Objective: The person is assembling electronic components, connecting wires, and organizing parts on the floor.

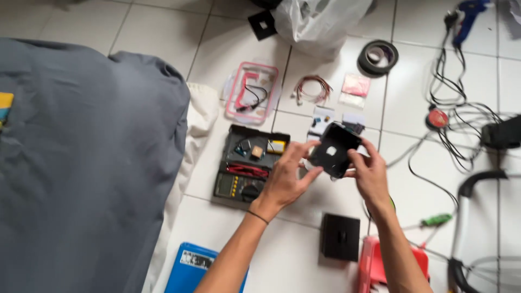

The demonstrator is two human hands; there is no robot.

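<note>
You're on a home's white tiled floor (325, 255), multimeter case (247, 168) beside grey bedding (81, 163), tape roll (378, 57) beyond it.

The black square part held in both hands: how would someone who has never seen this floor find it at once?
Start from the open multimeter case on the white tiles. Just right of it, the left hand and right hand grip the black square part, lifted and tilted. Unlike the black box lying below, it shows a small white patch.
</note>
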